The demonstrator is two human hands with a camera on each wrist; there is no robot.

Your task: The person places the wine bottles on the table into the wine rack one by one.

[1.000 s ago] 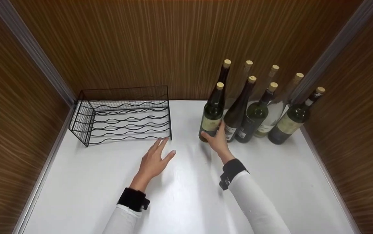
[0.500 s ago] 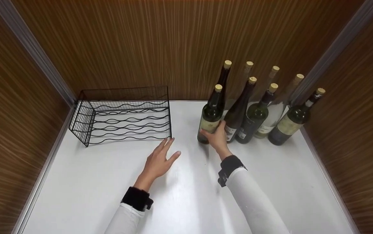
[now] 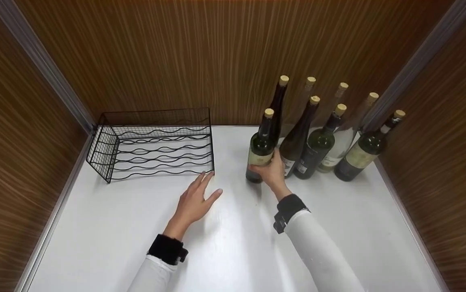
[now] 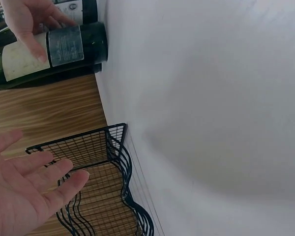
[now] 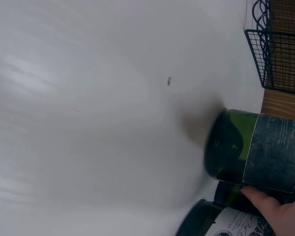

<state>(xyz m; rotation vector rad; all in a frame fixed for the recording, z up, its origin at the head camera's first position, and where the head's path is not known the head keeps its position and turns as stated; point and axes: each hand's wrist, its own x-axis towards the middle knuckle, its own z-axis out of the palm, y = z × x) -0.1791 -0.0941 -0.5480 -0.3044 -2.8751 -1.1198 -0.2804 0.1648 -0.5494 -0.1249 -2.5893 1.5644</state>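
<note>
My right hand (image 3: 272, 173) grips a green wine bottle (image 3: 261, 146) with a cream and dark label, low on its body. The bottle stands close to upright at the left front of a group of corked bottles. In the right wrist view the base of the green bottle (image 5: 231, 145) shows near the white surface, with part of the right hand (image 5: 285, 216) beside it. My left hand (image 3: 194, 201), fingers spread and holding nothing, is at the front right corner of a black wire wine rack (image 3: 103, 152). The left wrist view shows its extended fingers (image 4: 71, 184) over the rack.
Several more corked bottles stand right of the held one, among them a slim dark bottle (image 3: 297, 136), a clear bottle (image 3: 343, 144) and a green bottle (image 3: 360, 152) at the far right. Wood-patterned panels (image 3: 233, 61) enclose the white tabletop (image 3: 224, 251) at back and sides.
The gripped bottle has shifted slightly left and toward the front, its cork leaning away from the dark bottle behind. My left hand moved a little right, then back.
</note>
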